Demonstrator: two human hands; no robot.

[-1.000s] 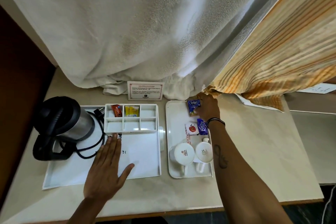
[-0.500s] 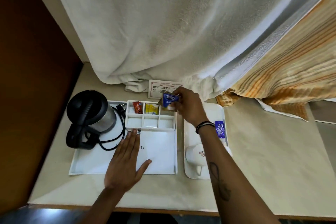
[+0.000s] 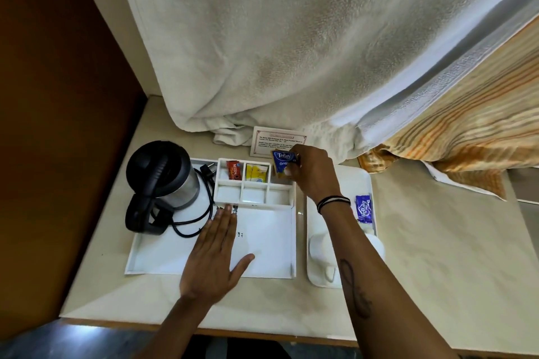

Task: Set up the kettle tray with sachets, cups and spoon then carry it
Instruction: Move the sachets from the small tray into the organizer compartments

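Observation:
The white kettle tray (image 3: 271,242) lies on the counter with a black and steel kettle (image 3: 163,178) on its left end. A white divided organiser (image 3: 253,198) at the tray's back holds a red coffee sachet (image 3: 233,169) and a yellow sachet (image 3: 256,172). My right hand (image 3: 312,175) pinches a blue tea sachet (image 3: 283,162) over the organiser's back right compartment. My left hand (image 3: 215,256) lies flat and open on the tray floor. A second white tray (image 3: 364,183) to the right carries a purple sachet (image 3: 363,208) and white cups (image 3: 322,248), partly hidden by my forearm.
A printed card (image 3: 277,144) leans behind the organiser. A large white towel (image 3: 291,52) hangs down over the counter's back, and a striped orange cloth (image 3: 466,131) lies at the right. A brown wall (image 3: 58,96) bounds the left. The kettle's cord (image 3: 201,210) loops on the tray.
My right hand picked the blue tea sachet off the right tray and carried it left to the organiser. The view shifted right. My left hand stayed flat on the kettle tray.

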